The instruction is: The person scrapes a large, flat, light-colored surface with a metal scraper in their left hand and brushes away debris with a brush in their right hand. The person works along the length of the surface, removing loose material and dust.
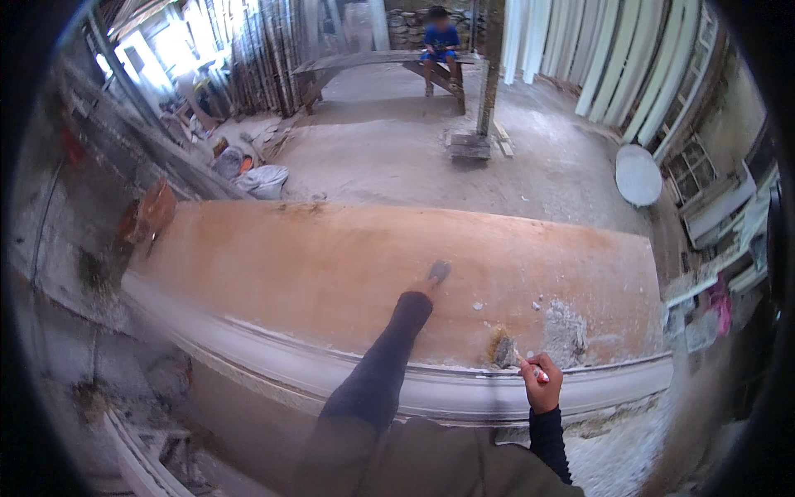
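Note:
In my right hand (542,383), closed around its red and white handle, is a paintbrush (503,349). Its whitish, pale brown bristles rest at the near edge of a long orange-brown tabletop (331,265). My left hand (424,287), at the end of a dark sleeve, reaches over the middle of this surface. Beyond its fingers shows a small dark grey piece (440,270), which the hand appears to grip; its kind is unclear. White plaster-like residue (566,331) lies right of the brush. A long white moulding (331,358) runs along the near side.
A person (440,48) in blue sits on a wooden bench (364,60) at the back. A post (490,74) stands on the dusty floor. Long white strips (638,66) lean at the far right, above a round white disc (638,176). Sacks (263,180) lie at left.

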`<state>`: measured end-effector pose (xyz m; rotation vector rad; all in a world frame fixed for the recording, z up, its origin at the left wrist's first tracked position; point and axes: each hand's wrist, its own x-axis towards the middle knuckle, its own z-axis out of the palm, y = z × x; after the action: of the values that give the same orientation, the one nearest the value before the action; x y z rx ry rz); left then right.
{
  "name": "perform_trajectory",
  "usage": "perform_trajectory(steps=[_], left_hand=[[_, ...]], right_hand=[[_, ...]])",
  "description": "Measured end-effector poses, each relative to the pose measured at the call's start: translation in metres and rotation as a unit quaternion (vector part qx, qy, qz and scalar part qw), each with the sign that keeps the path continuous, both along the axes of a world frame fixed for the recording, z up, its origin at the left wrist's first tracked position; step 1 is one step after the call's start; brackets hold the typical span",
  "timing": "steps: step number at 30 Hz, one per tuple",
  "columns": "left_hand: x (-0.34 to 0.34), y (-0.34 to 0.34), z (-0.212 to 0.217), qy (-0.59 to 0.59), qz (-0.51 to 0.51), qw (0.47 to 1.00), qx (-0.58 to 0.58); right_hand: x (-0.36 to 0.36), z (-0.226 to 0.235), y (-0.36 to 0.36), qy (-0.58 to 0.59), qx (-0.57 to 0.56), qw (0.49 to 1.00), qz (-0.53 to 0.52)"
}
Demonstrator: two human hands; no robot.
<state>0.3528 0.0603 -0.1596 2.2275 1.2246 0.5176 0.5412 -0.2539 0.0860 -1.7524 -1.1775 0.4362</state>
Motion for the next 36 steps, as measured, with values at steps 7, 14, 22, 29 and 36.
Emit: perform_trajectory(steps=[7,14,22,29,36], left_hand=[[0.041,-0.039,0.113,0.160,-0.054,0.977,-0.133],[0.067,0.029,0.033,0.011,0.084,0.993,-0.087],[0.030,-0.081,0.098,0.025,-0.030,0.992,-0.116],[-0.095,-0.120,0.175,-0.002,0.071,0.981,-0.181],[-0.139,-0.139,0.177,-0.052,0.135,0.974,-0.172]], right_hand=[[0.005,-0.002,-0.011,0.010,-0.031,0.999,-0.020],[-0.001,0.017,0.002,0.001,-0.010,1.000,0.018],[0.010,-0.018,0.000,0.126,-0.014,0.990,-0.059],[-0.047,-0.079,0.187,0.121,0.072,0.987,0.071],[-0.083,-0.057,0.286,0.129,0.038,0.988,0.079]])
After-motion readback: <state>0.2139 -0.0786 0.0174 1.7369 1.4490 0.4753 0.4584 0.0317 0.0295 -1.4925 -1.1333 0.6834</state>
